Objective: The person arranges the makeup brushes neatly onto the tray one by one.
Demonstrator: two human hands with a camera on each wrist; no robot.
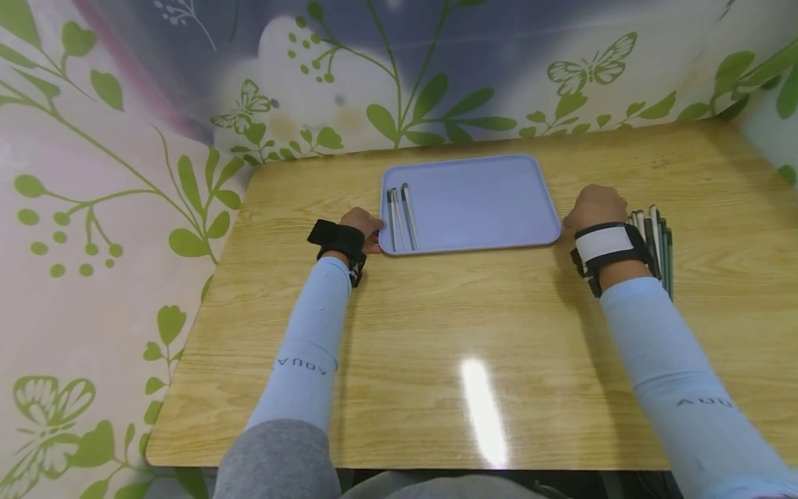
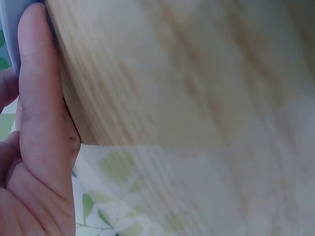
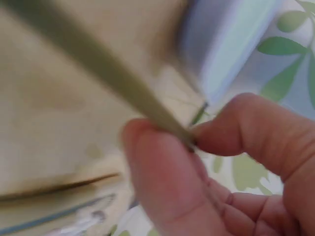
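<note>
A light blue-violet tray lies on the wooden table, with several slim brushes side by side at its left end. My left hand holds the tray by its left edge; in the left wrist view a long, nearly straight finger lies along the tray's rim. Just off the tray's right edge is my right hand. Its thumb and forefinger pinch the thin end of a slim green-handled brush, blurred in the right wrist view. The brush's other end is outside that view.
To the right of my right wrist lies a bunch of slim brushes with green, dark and white handles, partly hidden by the wrist strap. A leaf-patterned cloth rises behind the wooden table and along its left side.
</note>
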